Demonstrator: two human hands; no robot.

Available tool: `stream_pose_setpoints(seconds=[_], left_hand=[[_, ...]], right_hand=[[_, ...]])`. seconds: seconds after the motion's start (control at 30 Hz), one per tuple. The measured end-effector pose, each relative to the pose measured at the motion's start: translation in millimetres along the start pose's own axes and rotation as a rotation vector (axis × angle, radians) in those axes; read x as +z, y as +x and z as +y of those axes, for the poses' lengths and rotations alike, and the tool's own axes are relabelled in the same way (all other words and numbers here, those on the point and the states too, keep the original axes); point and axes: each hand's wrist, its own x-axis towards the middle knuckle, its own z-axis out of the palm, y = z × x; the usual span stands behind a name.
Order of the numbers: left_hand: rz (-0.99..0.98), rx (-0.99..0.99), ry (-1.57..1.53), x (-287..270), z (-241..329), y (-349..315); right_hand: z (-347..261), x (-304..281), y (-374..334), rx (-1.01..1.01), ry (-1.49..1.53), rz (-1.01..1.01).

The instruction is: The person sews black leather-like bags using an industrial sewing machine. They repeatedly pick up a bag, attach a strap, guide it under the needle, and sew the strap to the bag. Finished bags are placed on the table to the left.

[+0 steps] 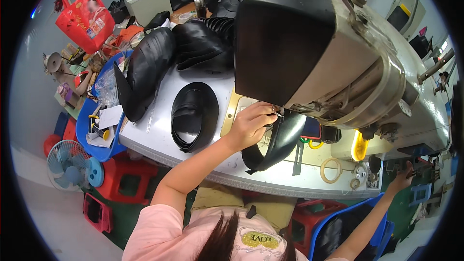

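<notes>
My left hand (pixel 253 123) is at the needle area of a large sewing machine (pixel 319 48). Its fingertips are pinched together beside a small metal part; what lies between them is too small to make out. A curved black leather-like piece (pixel 278 147) hangs under the machine head, just right of this hand. My right arm reaches far out to the right, past the table's end. There my right hand (pixel 402 179) is raised beside something dark, its fingers too small to read. A looped black piece (pixel 194 116) lies on the white table (pixel 227 164), left of my left hand.
Stacked black pieces (pixel 203 43) and a folded black bundle (pixel 150 67) crowd the table's back left. A tape roll (pixel 330 170) and scissors with yellow handles (pixel 316 144) lie right. Blue bins (pixel 99 150), a red stool (pixel 126 179) and a fan (pixel 71 166) stand left.
</notes>
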Motion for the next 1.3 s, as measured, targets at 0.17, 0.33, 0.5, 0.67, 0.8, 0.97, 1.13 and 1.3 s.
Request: stream_pose_setpoints(seconds=[0.17,0.33,0.5,0.67,0.8,0.97,1.13,1.3], left_hand=[[0.008,-0.014,0.022,3,-1,0],[0.0,-0.111,-0.004,7,-14,-2],[-0.004,-0.15,0.055,7,-13,1],[0.008,-0.104,0.092,5,-11,4],[0.016,0.094,0.187,-15,10,-7],[-0.022,0.17,0.209,-47,42,-44],[-0.018,0.179,0.232,-63,53,-51],[0.014,0.126,0.222,-65,53,-51]], right_hand=[[-73,13,-37,-0.195,-0.106,0.086],[-93,25,-81,-0.239,0.0,0.038],[-114,32,-124,-0.183,0.115,-0.053],[-126,51,-168,-0.219,0.125,-0.295],[-140,65,-199,-0.402,0.025,-0.477],[-143,89,-239,-0.209,0.179,-0.689],[-153,105,-267,-0.088,0.279,-0.816],[-154,110,-280,-0.061,0.345,-0.881]])
